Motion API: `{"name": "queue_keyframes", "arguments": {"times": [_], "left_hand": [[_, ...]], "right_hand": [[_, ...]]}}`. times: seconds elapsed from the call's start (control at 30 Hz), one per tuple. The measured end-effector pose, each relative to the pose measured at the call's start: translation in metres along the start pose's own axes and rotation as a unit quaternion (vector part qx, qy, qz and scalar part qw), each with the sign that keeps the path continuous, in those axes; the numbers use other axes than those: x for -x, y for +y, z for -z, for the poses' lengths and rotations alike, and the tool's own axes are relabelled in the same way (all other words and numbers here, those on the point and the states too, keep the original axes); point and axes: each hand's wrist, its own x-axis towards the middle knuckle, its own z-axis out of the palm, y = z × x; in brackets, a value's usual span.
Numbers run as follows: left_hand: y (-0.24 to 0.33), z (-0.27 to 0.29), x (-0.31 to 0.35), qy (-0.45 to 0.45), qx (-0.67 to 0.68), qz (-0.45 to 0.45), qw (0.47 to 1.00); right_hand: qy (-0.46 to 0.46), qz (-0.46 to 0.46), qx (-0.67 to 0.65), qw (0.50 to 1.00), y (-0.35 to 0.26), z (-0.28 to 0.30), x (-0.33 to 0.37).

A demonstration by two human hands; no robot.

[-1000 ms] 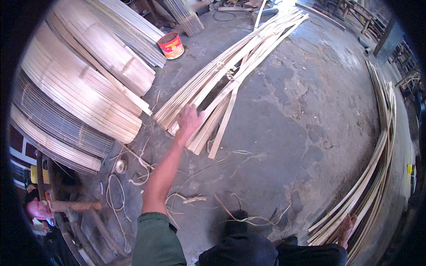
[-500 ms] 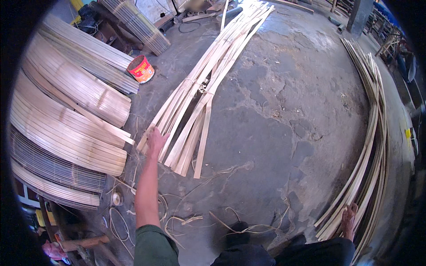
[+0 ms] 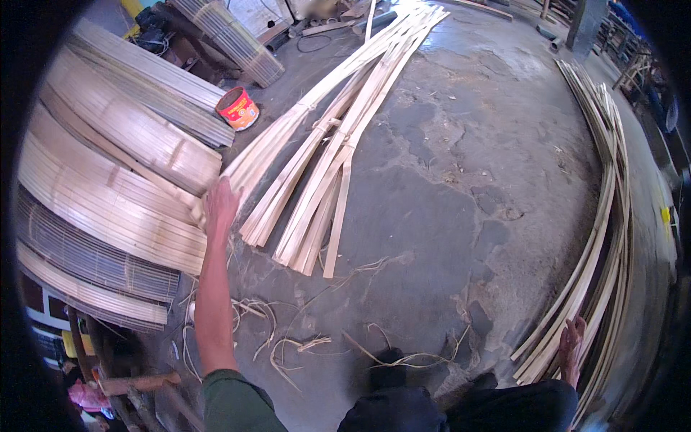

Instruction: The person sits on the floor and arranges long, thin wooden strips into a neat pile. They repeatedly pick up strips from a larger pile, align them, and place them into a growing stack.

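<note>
My left hand (image 3: 222, 201) is closed around the near end of a bundle of pale bamboo strips (image 3: 270, 147), at the edge of the flat bamboo slat panels. The bundle's tie shows farther up. Beside it, two more tied bundles of bamboo strips (image 3: 317, 216) lie fanned out on the floor, their far ends crossing at the top. At the lower right, my right hand (image 3: 571, 349) is beside my knee, in front of a long pile of bamboo strips (image 3: 608, 216). Its fingers look loosely apart, and I see nothing held in them.
Several slat panels (image 3: 108, 187) are spread along the left. A red and orange tub (image 3: 237, 108) stands near their far end. Loose cut ties (image 3: 288, 353) lie on the concrete floor (image 3: 446, 216) before my feet. A pillar (image 3: 586, 25) rises at the far right.
My left hand has moved left and away from me, drawing the left bundle apart from the others. The neighbouring bundles have shifted slightly. My right hand stays near my knee, fingers raised a little.
</note>
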Motion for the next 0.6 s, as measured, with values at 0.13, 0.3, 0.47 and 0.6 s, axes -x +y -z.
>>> {"name": "queue_keyframes", "arguments": {"times": [0.13, 0.3, 0.47, 0.6], "left_hand": [[0.017, -0.039, 0.006, 0.047, 0.021, -0.023, 0.998], [0.078, -0.124, 0.052, -0.224, 0.17, 0.038, 0.959], [0.091, -0.132, 0.054, -0.3, 0.206, 0.099, 0.926], [0.087, -0.093, 0.04, -0.117, 0.188, 0.085, 0.971]], "right_hand": [[0.014, -0.01, -0.001, 1.0, 0.005, -0.016, 0.023], [0.041, 0.022, 0.035, 0.998, -0.04, -0.01, 0.02], [0.045, -0.032, -0.021, 0.998, -0.055, 0.025, 0.013], [0.02, -0.076, -0.031, 0.996, -0.013, 0.028, 0.031]]}}
